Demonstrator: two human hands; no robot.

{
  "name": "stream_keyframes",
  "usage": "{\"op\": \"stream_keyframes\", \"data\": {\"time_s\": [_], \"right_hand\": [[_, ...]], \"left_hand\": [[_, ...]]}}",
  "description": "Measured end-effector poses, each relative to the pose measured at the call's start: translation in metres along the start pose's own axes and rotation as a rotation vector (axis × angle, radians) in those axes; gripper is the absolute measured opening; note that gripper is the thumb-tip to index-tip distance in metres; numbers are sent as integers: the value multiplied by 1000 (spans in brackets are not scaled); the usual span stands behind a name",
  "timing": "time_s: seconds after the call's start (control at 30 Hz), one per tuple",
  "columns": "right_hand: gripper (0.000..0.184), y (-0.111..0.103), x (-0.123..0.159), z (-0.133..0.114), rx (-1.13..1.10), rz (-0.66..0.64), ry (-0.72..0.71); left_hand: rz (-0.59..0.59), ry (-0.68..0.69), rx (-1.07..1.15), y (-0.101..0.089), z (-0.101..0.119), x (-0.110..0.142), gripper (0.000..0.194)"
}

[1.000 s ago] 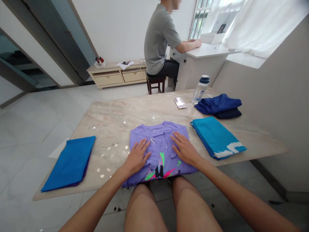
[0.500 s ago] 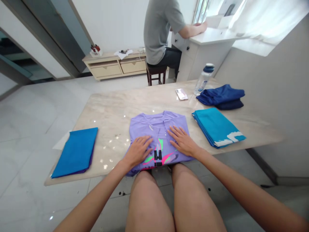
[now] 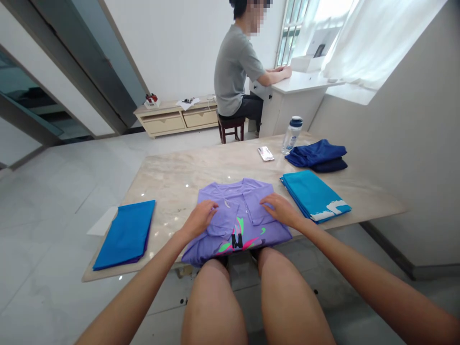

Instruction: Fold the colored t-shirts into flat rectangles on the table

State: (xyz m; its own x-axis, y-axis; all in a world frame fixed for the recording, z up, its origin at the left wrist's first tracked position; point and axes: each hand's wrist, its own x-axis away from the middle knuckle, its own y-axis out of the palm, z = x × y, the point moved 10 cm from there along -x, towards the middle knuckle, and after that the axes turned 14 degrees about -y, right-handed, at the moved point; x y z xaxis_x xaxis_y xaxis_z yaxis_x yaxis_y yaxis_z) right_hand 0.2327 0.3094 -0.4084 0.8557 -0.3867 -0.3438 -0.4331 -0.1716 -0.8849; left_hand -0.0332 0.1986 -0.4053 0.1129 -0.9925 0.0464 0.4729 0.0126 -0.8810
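Observation:
A lilac T-shirt (image 3: 239, 235) with a bright green, pink and black print lies folded on the marble table (image 3: 172, 179), its side flaps turned inward. My left hand (image 3: 198, 220) rests on the left flap, with fingers slightly curved and holding nothing. My right hand (image 3: 281, 211) lies on the right flap near the shirt's edge. Beyond it lies a folded teal garment (image 3: 312, 195) with a white print. Left of my left hand lies a folded bright blue garment (image 3: 125, 235).
Navy folded clothes (image 3: 316, 155), a water bottle (image 3: 292, 135) and a phone (image 3: 265, 153) stand at the table's far side. A seated person (image 3: 235, 79) works at a white desk (image 3: 294, 91). A low wooden cabinet (image 3: 176, 120) stands by the wall.
My view has shifted, moving the table within the frame. Both hands have moved up the shirt toward its collar and slightly farther apart.

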Motion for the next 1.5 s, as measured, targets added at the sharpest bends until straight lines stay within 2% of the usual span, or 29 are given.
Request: {"op": "stream_keyframes", "data": {"time_s": [0.1,0.2,0.3,0.37,0.47,0.53,0.6,0.67,0.77,0.8,0.87,0.93,1.0,1.1,1.13,1.2,1.27,1.37,1.43,1.5], "right_hand": [[30,1,-12,29,-5,143,151],[31,15,-16,34,-21,250,198],[31,25,-15,22,-26,282,154],[33,25,-14,15,-32,267,120],[33,20,-14,10,-35,244,94],[32,18,-13,6,-37,217,73],[33,18,-11,-2,-45,160,45],[34,20,-5,-13,-47,82,19],[32,18,8,-26,5,-22,13],[32,16,12,-27,34,-48,25],[31,8,19,-22,89,-76,69],[29,-3,21,-10,108,-66,127],[29,-14,18,8,88,-38,194],[29,-22,3,39,29,-59,275],[28,-21,-3,50,11,-90,301],[26,-14,-17,71,-14,-164,361],[26,-4,-30,95,-23,-230,421],[37,12,-49,129,-31,-300,469],[50,22,-57,153,-26,-359,495],[59,32,-62,173,-35,-436,484]], "left_hand": [[102,-68,-19,-1,-24,-44,29],[158,-175,-59,13,-51,-71,23],[201,-230,-43,19,-70,-79,18],[218,-239,-23,16,-79,-83,20],[273,-272,5,0,-94,-87,22],[364,-343,19,-15,-101,-80,22],[449,-383,22,-24,-95,-63,23],[436,-300,9,-19,-68,-41,29],[217,-28,-62,15,-16,-3,41],[144,28,-99,26,-6,10,44],[32,72,-164,41,-4,31,47],[-40,89,-188,42,-13,45,49],[-114,135,-166,35,-23,53,50],[-143,115,-60,10,-42,45,41],[-99,51,1,-3,-53,35,37],[61,-179,158,-31,-85,9,31],[196,-420,290,-47,-120,-16,33],[222,-627,355,-43,-158,-52,50],[151,-658,331,-33,-172,-74,56],[31,-612,271,-21,-177,-92,57]]}}
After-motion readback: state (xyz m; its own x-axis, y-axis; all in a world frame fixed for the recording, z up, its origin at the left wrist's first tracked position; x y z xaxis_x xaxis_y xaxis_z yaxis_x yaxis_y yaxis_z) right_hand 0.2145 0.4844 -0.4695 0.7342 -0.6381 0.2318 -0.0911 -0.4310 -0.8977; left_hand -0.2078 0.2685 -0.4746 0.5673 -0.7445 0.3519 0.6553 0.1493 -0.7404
